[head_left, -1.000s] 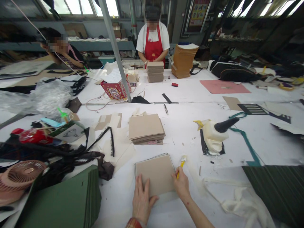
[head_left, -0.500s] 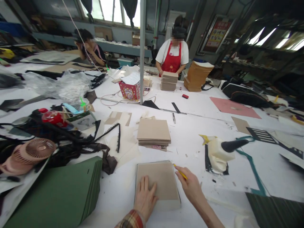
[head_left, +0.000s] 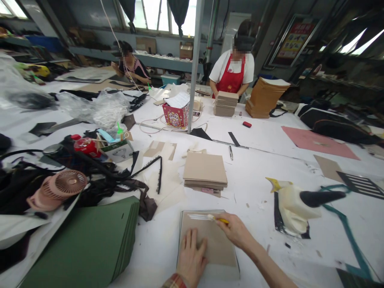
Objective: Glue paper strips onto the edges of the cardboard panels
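Tan board (head_left: pixel 217 245) under left fingers (head_left: pixel 190 240), brush (head_left: pixel 206 217) in right fingers (head_left: pixel 222 226)

Left hand (head_left: pixel 192 258) lies palm down, fingers extended and slightly spread, plaid cuff (head_left: pixel 175 282) at the wrist. Right hand (head_left: pixel 235 231) sits just beside it, fingers pinched closed, knuckles up; bare right forearm (head_left: pixel 265 267) runs in from lower right.

A pink fan (head_left: pixel 58 190) sits near stacked green boards (head_left: pixel 87 244). A pile of tan boards (head_left: pixel 205 174) lies mid-worktop (head_left: pixel 261 160), left of a white glue bottle (head_left: pixel 295 208).
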{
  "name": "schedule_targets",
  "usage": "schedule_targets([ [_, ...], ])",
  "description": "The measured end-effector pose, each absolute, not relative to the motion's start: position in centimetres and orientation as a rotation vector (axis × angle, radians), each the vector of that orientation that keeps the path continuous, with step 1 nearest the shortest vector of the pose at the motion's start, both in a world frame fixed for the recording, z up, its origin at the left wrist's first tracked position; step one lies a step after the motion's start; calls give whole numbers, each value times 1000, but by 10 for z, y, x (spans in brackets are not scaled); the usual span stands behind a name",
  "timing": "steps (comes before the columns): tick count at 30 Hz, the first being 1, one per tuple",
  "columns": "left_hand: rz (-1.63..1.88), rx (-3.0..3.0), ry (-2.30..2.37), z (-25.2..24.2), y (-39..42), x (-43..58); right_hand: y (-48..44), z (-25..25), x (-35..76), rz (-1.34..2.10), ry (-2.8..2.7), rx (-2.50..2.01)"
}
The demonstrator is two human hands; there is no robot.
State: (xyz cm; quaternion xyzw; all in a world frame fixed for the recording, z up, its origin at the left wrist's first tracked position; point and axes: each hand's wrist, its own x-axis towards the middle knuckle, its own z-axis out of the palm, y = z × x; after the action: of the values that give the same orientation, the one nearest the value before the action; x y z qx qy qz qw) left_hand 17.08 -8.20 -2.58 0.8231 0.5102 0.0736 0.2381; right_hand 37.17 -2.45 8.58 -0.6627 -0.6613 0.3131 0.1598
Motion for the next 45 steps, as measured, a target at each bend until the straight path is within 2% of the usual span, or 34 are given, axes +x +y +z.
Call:
schedule_targets([
  [4, 297, 2180, 1414, 3, -61, 155, -44, 105, 427, 735, -1790, -2092],
  [7, 318, 2045, 1688, 14, -22, 129, -60, 119, 440, 671, -1593, -2104],
  [10, 250, 1940, 1917, 6, 21, 107, -72, 120, 433, 657, -1434, -2076],
  [14, 141, 1886, 1963, -12, 46, 101, -80, 107, 418, 650, -1333, -2045],
  [19, 156, 1914, 1885, -17, 36, 107, -85, 98, 412, 707, -1218, -2025],
  [23, 269, 1886, 1779, -1, 33, 91, -90, 94, 405, 844, -1169, -1928],
  [30, 450, 1930, 1293, 87, 26, 83, -74, 124, 365, 990, -1224, -1742],
  [34, 327, 1931, 830, 137, -1, 111, -65, 151, 353, 1149, -1231, -1546],
  [37, 244, 1903, 650, 158, -19, 129, -72, 158, 355, 1420, -1216, -1335],
  [41, 181, 1799, 708, 153, -24, 135, -93, 149, 364, 1616, -1011, -1321],
  [45, 84, 1566, 847, 114, -12, 127, -102, 127, 372, 1264, -1054, -1613],
])
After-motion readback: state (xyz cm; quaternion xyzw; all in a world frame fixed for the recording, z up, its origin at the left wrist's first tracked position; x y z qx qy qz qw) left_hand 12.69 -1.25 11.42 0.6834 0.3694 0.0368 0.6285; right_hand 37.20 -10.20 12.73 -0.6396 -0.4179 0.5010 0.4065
